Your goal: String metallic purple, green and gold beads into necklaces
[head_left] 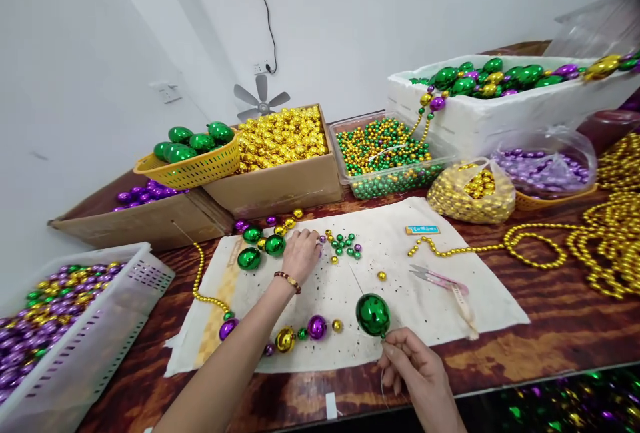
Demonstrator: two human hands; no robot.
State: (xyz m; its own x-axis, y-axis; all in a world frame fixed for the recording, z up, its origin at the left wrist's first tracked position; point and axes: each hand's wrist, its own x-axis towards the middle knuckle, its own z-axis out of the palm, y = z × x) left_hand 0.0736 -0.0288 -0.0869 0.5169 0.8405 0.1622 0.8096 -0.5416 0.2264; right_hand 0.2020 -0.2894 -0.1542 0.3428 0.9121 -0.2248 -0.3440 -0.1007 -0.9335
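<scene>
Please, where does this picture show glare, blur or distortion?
Head view: bright glints on the green ball by the right hand; dark, soft blur in the top right corner; the white basket at left looks slanted, probably lens distortion.

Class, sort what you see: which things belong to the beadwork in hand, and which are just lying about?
Belongs to the job:
large green bead, at the right hand
small green beads, near the left hand
pink-handled snips, probably, though laid aside

Seemingly just about:
fan
black cord
white scrap at the table's edge
</scene>
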